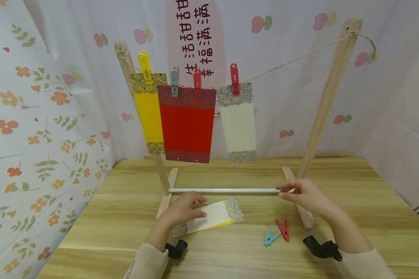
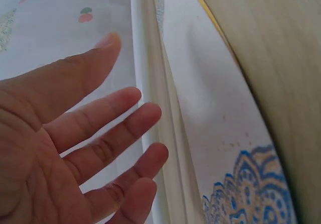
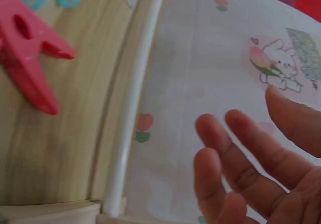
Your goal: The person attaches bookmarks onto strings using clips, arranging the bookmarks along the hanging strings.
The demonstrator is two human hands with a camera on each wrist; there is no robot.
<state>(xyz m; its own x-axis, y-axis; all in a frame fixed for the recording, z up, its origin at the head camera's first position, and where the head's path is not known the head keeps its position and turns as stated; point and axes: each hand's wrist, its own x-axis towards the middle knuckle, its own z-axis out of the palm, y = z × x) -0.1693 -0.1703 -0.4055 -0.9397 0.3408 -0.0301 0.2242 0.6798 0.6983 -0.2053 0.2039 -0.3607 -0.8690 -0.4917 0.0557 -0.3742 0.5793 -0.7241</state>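
My left hand (image 1: 185, 209) is over a cream card (image 1: 211, 217) with patterned blue-grey ends, its fingers loosely bent and holding nothing. A yellow edge (image 1: 219, 225) shows beneath that card. In the left wrist view the fingers are spread beside the cream card (image 2: 210, 93), apart from it. My right hand (image 1: 309, 195) hovers near the right end of the white rod (image 1: 227, 190), with nothing in its relaxed fingers. A blue clothespin (image 1: 271, 237) and a red clothespin (image 1: 283, 230) lie on the table, in front of the right hand.
A string (image 1: 286, 64) runs between two wooden posts (image 1: 329, 97). Clothespins hold a yellow card (image 1: 148, 118), red card (image 1: 186, 126) and cream card (image 1: 239, 126) on it. The wooden post feet (image 1: 305, 217) stand on the table; a printed cloth (image 1: 279, 112) hangs behind.
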